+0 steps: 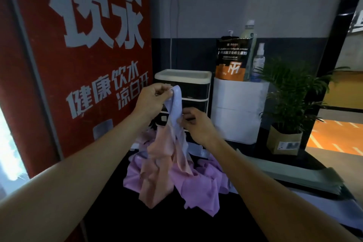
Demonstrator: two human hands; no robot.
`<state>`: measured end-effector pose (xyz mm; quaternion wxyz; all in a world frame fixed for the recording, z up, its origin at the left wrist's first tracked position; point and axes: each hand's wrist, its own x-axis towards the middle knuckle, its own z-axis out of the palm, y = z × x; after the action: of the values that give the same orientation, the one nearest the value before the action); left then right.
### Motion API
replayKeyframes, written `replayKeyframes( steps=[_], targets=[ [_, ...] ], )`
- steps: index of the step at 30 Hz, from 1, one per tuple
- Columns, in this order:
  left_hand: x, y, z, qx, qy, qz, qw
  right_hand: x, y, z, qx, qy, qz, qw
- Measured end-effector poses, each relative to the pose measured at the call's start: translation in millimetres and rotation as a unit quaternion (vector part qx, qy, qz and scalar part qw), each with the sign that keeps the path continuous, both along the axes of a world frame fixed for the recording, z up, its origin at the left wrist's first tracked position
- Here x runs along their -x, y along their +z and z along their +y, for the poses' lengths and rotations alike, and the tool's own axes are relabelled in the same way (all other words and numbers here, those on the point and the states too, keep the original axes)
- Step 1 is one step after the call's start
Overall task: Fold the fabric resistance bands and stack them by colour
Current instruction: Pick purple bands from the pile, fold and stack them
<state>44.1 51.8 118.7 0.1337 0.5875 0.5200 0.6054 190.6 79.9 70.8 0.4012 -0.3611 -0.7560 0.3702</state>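
**Head view: a lavender band lifted clear of the tangle**

The left hand [152, 97] pinches the top end of a pale lavender band [175, 104] and holds it high, so its length hangs free of the heap below. The right hand [193, 124], lower and to the right, has its fingers curled onto the same band partway down, probably to pull it apart from a peach band [163, 155] that drapes alongside and is snagged with it. Under both lies an unsorted pile of pink bands [196, 184] on the dark table [196, 226], near the red sign [78, 65] at left. Nothing looks folded or stacked yet. Further off stand a drawer unit [196, 90], a white box [238, 104] carrying a powder pouch [231, 59] and bottles, and a potted plant [288, 104] at right.
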Motion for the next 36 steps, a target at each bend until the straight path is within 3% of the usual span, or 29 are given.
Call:
replayKeyframes(
  steps=[11,18,21,26,32,36],
  targets=[
    [24.7,1.0,-12.0,0.053,-0.006,-0.022,0.998,7.7,46.4,7.4,-0.106,-0.075,0.066,0.989],
    [24.0,16.2,-11.8,0.026,-0.07,-0.181,0.981,18.7,48.4,5.8,-0.118,-0.039,0.038,0.992],
    [21.0,25.3,-13.2,0.023,-0.079,-0.193,0.978,21.6,41.6,4.3,-0.084,-0.007,0.005,0.996],
    [25.2,0.7,-21.0,0.106,-0.043,-0.145,0.983,20.7,13.3,5.0,-0.034,0.011,-0.011,0.999],
    [38.3,-36.7,-49.5,0.161,0.022,-0.246,0.956,20.9,-39.4,15.1,0.019,-0.022,-0.072,0.997],
    [49.8,-60.2,-69.5,0.255,-0.015,-0.252,0.933,25.6,-62.9,7.5,0.003,-0.044,-0.153,0.987]
  ],
)
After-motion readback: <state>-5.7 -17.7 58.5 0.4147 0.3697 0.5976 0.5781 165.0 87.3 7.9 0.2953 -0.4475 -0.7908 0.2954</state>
